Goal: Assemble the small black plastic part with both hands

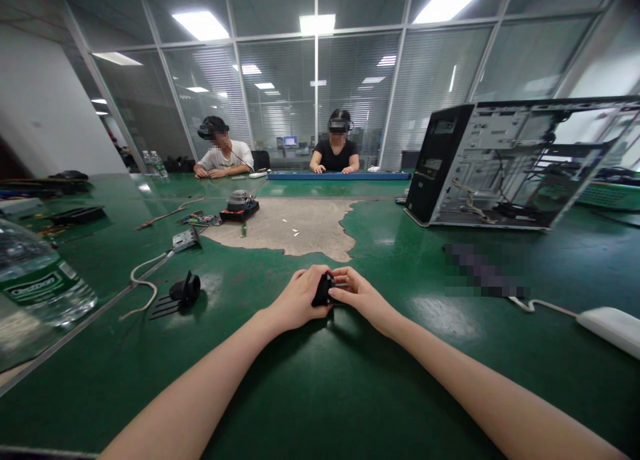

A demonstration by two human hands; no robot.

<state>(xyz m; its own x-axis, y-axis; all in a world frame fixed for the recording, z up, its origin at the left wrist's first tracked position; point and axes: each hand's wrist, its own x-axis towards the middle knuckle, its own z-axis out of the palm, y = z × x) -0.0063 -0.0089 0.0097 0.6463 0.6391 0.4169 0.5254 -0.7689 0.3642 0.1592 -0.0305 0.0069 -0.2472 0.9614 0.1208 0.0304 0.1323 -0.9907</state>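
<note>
**Both hands closed on one small black part at mid-table**

A small black plastic part (323,291), blocky and dark, sits between the two hands just above the green mat-covered table (310,393), straight ahead of the person and a little short of the bare, worn grey patch (295,228) in the mat. The left hand (296,299) wraps it from the left, fingers curled round its near side; the right hand (361,295) meets it from the right, with fingertips pinched on its upper right edge. Both grips are narrow and closed on the part, which is mostly hidden, so its exact shape and long axis cannot be told. Neither hand is nearer: the part lies between them, at the point where the forearms converge.

To the left lies a black round fan-like piece with a ribbed base (184,291), well apart from the hands, beside a white cable (143,281) that runs up to a small grey metal box (186,238). Further left stands a clear plastic water bottle with a green label (40,280). Beyond the grey patch rests a cooler on a red-and-black base (239,205). At the right an open black-and-grey computer case (520,163) stands with its inside exposed, and a white oblong device on a cord (607,328) lies near the right edge. Two people in headsets sit at the far end.
</note>
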